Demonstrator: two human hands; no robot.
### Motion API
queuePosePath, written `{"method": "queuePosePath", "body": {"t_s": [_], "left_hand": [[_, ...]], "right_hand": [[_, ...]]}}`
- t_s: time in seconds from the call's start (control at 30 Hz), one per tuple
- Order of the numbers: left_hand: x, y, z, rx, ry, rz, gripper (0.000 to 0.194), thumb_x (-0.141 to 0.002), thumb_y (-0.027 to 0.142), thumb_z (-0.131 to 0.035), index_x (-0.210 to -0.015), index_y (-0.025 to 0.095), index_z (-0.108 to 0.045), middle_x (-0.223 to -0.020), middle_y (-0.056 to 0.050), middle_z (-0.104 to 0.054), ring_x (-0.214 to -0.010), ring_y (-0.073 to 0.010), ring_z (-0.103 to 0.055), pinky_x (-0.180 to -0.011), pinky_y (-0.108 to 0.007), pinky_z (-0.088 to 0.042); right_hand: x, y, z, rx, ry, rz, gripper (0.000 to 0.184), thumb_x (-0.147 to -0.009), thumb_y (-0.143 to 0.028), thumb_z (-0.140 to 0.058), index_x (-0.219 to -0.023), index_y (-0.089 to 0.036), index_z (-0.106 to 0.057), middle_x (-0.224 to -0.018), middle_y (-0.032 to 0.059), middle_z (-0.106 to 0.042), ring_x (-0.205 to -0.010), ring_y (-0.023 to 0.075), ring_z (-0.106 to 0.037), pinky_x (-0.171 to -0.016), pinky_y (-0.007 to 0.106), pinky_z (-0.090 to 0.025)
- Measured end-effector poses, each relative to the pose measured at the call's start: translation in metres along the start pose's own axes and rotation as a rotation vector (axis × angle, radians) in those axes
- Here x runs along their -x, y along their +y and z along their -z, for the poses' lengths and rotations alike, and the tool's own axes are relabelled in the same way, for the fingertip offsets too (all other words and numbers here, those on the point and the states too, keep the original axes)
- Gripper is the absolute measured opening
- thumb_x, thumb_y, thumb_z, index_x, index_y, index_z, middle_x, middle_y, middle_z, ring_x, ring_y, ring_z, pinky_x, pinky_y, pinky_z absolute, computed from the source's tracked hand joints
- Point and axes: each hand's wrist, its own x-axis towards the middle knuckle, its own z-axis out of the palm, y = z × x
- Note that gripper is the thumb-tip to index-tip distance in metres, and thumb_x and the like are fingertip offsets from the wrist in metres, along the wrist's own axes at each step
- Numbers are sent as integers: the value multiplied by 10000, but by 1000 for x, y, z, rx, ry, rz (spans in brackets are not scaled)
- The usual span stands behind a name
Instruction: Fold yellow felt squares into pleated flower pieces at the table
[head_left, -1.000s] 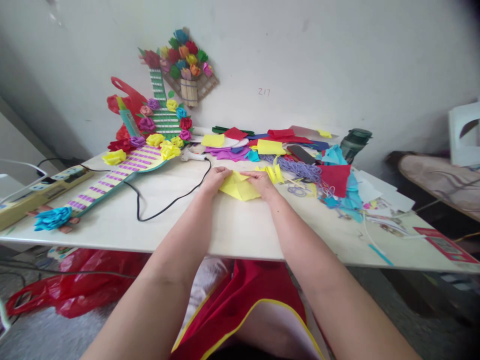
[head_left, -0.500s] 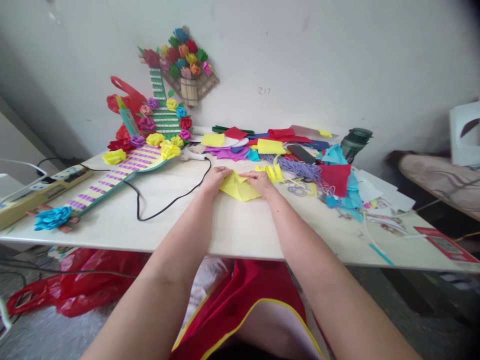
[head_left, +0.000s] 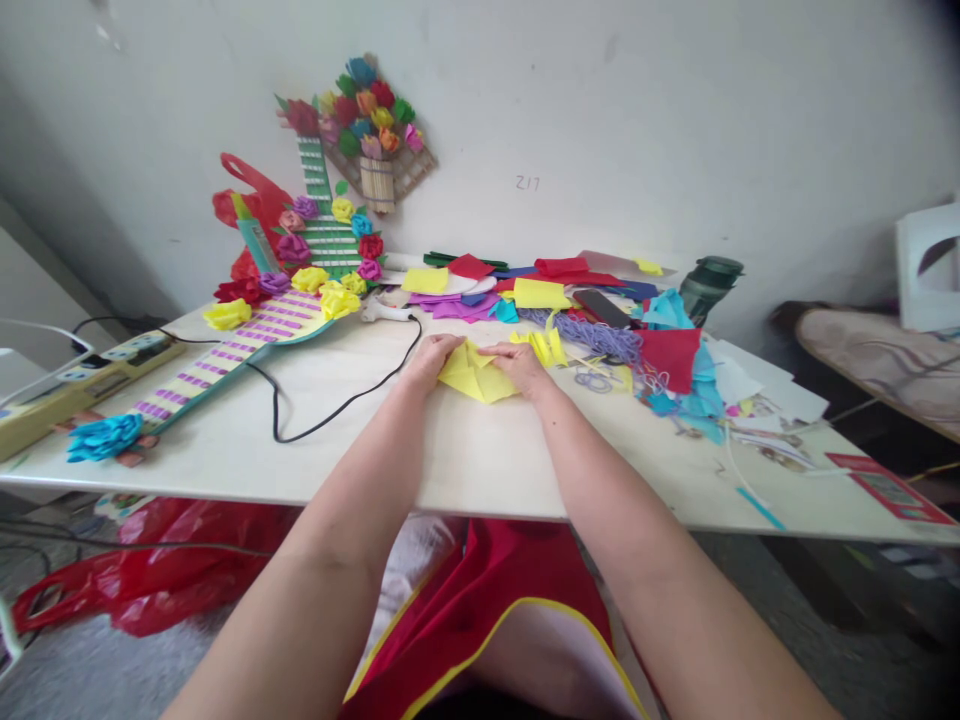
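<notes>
Between my two hands is a piece of yellow crepe paper [head_left: 480,382], creased, just above or resting on the white table [head_left: 487,460]. My left hand [head_left: 429,362] grips its left side with the fingers closed. On the right, my right hand [head_left: 523,366] pinches the upper right part, its index finger pointing inward across the paper. Curled yellow paper strips [head_left: 551,346] lie just behind my right hand. A glue gun [head_left: 386,311] rests behind my left hand, its black cord [head_left: 352,400] looping over the table.
At the left lies a guitar-shaped craft [head_left: 247,340] with paper flowers, near a power strip [head_left: 90,375]. Coloured paper sheets [head_left: 544,293], purple string [head_left: 592,337], a phone [head_left: 602,308] and a dark green bottle [head_left: 709,290] sit along the back and right.
Both hands stay in nearly the same place on the yellow crepe paper. Its folds have shifted slightly near the right fingertips.
</notes>
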Motion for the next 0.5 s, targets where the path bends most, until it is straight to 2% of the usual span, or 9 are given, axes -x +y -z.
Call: {"method": "queuePosePath", "body": {"t_s": [0.1,0.23,0.4,0.5], "left_hand": [[1,0,0,-34,-42,40,324,-615,414,-726,-613,161,-523,-492,10,-533,-435,-101,-479,-443,-232,-334],[1,0,0,-103,-37,33,362,-574,420,-751,-580,166,-493,-452,43,-480,-394,-73,-424,-419,-210,-271],[1,-1,1,-95,-50,16,348,-574,410,-748,-597,167,-499,-457,49,-473,-399,-75,-426,-418,-208,-261],[1,-1,1,-87,-60,7,345,-583,415,-741,-600,168,-501,-469,45,-483,-409,-78,-436,-422,-210,-272]], "right_hand": [[-1,1,0,43,-18,28,319,-663,-63,-509,-803,-190,-766,-908,26,-731,-875,169,-634,-829,295,-470],[0,-1,0,91,-24,40,319,-661,-86,-503,-815,-180,-765,-888,33,-729,-866,177,-626,-818,302,-461],[3,-7,3,119,-32,-9,306,-667,-144,-491,-804,-174,-763,-862,32,-728,-869,193,-617,-812,308,-453],[4,-9,6,60,-50,40,269,-697,-195,-488,-738,-179,-753,-872,42,-729,-925,204,-612,-861,314,-433]]}}
